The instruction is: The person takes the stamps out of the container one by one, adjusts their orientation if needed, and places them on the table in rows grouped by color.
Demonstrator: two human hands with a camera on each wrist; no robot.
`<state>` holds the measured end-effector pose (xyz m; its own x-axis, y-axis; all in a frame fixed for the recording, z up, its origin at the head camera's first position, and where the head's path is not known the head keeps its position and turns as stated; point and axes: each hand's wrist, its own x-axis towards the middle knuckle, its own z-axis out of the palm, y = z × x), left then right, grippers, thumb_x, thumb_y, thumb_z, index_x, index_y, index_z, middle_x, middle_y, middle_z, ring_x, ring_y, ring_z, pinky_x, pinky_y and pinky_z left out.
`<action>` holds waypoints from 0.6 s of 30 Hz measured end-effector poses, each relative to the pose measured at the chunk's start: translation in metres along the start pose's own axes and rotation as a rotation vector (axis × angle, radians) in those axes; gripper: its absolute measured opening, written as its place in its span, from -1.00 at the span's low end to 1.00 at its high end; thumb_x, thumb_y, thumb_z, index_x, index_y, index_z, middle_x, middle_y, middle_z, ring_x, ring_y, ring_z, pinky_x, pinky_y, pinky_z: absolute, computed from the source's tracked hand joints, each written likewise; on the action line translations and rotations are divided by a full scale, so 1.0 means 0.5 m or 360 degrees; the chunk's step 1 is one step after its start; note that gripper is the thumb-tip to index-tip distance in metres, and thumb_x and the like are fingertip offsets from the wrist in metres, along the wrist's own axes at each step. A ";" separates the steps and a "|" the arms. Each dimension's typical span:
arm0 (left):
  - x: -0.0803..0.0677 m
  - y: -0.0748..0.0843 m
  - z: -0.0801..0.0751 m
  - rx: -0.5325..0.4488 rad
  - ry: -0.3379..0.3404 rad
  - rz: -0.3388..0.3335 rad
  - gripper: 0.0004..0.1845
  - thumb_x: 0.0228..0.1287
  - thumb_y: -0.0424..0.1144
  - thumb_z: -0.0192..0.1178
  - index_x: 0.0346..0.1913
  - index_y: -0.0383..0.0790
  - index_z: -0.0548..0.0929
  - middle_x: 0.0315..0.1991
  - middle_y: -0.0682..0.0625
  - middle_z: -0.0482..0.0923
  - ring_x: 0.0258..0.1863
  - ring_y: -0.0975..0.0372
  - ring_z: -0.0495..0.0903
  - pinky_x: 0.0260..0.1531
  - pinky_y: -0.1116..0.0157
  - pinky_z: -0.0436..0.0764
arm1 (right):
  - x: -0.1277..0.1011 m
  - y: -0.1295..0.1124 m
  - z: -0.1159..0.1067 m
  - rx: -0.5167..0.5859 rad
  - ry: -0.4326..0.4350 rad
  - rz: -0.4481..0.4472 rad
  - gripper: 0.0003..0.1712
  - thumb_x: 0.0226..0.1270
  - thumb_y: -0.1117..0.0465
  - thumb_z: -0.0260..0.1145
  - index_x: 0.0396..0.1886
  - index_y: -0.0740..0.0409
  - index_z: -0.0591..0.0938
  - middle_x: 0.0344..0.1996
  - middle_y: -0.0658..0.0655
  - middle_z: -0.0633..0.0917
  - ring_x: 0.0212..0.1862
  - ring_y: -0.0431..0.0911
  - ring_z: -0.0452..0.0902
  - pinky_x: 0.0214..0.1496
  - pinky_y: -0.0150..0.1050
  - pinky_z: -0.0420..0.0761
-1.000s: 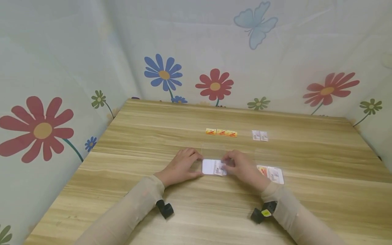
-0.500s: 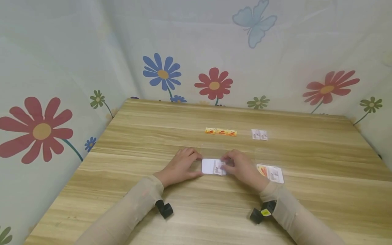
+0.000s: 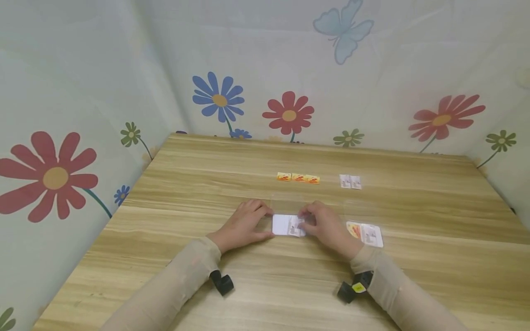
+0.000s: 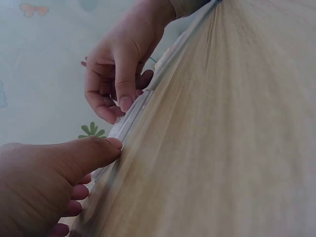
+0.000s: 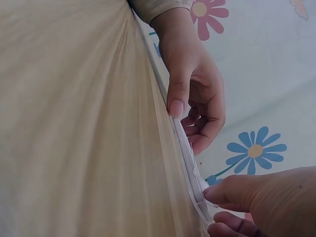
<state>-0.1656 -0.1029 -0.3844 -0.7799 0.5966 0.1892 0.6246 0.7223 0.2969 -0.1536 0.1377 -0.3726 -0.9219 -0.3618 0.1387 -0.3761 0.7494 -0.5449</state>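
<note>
A small flat white case (image 3: 280,224) lies on the table between both hands, its clear lid (image 3: 288,203) folded back at the far side. In its right half sits a small pale printed packet (image 3: 294,226); the left half shows plain white. My left hand (image 3: 243,226) holds the case at its left end, thumb (image 4: 111,145) at the near corner and fingers at the far one. The right hand (image 3: 331,231) pinches the packet's right edge with bent thumb and index finger, which hide that end of the case. In the right wrist view the packet's wrinkled edge rises slightly above the case's rim.
Right of the right hand lies a second white case (image 3: 378,242), clear lid back, holding an orange packet (image 3: 354,229) and a pale one (image 3: 369,235). Farther back are three yellow-orange packets (image 3: 299,178) in a row and two pale packets (image 3: 350,182). A flowered curtain (image 3: 248,46) hangs behind the wooden table (image 3: 198,165).
Almost nothing differs: both hands keep their places at the case, and the whole head view has shifted very slightly.
</note>
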 end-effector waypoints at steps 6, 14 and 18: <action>0.001 0.003 -0.002 -0.0001 -0.0032 -0.0025 -0.47 -0.01 0.17 0.22 -0.02 -0.06 0.51 -0.08 0.09 0.43 0.04 0.20 0.35 0.14 0.17 0.28 | 0.000 0.001 0.003 0.0009 0.0012 -0.0006 -0.75 0.02 0.11 0.36 -0.27 0.03 0.60 -0.41 -0.02 0.55 -0.42 -0.23 0.34 -0.36 -0.38 0.35; 0.002 0.002 0.000 0.0010 -0.0045 -0.0037 -0.47 -0.01 0.18 0.22 -0.02 -0.06 0.51 -0.09 0.09 0.42 0.04 0.21 0.35 0.15 0.18 0.27 | 0.000 0.002 0.006 0.0041 0.0012 -0.0004 -0.77 0.02 0.12 0.35 -0.28 0.03 0.59 -0.44 -0.03 0.53 -0.45 -0.23 0.32 -0.40 -0.40 0.34; 0.002 0.001 0.001 -0.0002 -0.0040 -0.0036 -0.47 -0.01 0.18 0.22 -0.02 -0.05 0.51 -0.09 0.09 0.42 0.04 0.21 0.34 0.15 0.18 0.27 | 0.000 0.003 0.007 0.0060 0.0007 0.0015 -0.77 0.02 0.13 0.35 -0.28 0.02 0.58 -0.42 -0.03 0.54 -0.43 -0.23 0.33 -0.38 -0.39 0.35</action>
<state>-0.1659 -0.1019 -0.3846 -0.7924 0.5889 0.1589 0.6069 0.7352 0.3019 -0.1539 0.1368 -0.3762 -0.9259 -0.3520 0.1371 -0.3635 0.7315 -0.5768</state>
